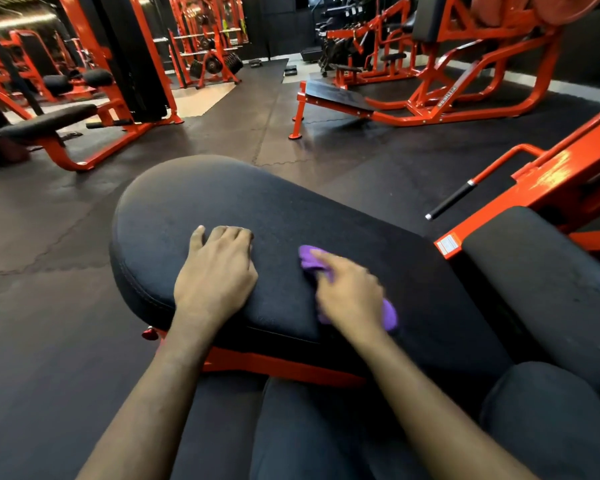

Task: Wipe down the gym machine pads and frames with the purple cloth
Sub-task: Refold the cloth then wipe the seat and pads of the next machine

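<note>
Step in hand: wiping the top of the large black pad (pixel 187 202) of the machine nearest the person.

Right hand (pixel 350 296): it holds the purple cloth (pixel 310 259) bunched under the palm and pressed onto the pad's right half. Its index finger (pixel 326 263) lies along the top of the cloth. The other fingers are blurred and seem to curl round the bunch. Cloth shows beyond the fingertips at the far end and again beside the wrist at the near end, so most of it lies hidden beneath the hand, touching the pad.

Left hand (pixel 215 278): it rests on the pad's left half, knuckles bent, fingertips down, gripping nothing. It is near the cloth but apart from it, and appears to serve as a brace.

Judgement on method: a bunched cloth covers a narrow strip, so flattening it under a spread palm would clean more per pass. Strokes should overlap and run out to the rounded far end and over the stitched side edge. The braced hand covers a patch that will need wiping once that hand lifts.

Outstanding, by the look of it: the orange frame (pixel 284 367) under the pad and the second black pad (pixel 534 271) to the right.
</note>
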The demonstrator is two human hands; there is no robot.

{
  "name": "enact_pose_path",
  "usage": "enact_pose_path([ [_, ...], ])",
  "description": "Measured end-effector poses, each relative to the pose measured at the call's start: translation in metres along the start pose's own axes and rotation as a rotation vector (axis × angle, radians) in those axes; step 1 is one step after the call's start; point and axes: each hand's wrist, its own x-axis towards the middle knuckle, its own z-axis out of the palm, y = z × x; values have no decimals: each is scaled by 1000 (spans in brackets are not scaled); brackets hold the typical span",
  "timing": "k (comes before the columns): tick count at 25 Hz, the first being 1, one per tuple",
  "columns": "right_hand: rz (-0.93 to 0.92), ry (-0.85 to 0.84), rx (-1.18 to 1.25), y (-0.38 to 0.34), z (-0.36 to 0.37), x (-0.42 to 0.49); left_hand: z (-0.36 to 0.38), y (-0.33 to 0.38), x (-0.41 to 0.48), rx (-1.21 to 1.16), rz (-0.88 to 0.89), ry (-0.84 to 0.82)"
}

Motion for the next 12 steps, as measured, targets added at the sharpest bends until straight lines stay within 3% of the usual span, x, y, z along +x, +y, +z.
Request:
enact_pose_path([
  [2,-216,2,25,-30,16,-25,0,-1,-2,4,1,18],
  [4,-244,12,137,-16,19,-24,-1,-3,-2,-12,-17,-1],
  [7,-50,76,171,54,14,-8,1,12,5,-161,-60,10],
  [12,246,122,73,160,-16,12,23,73,0,-255,113,-103],
])
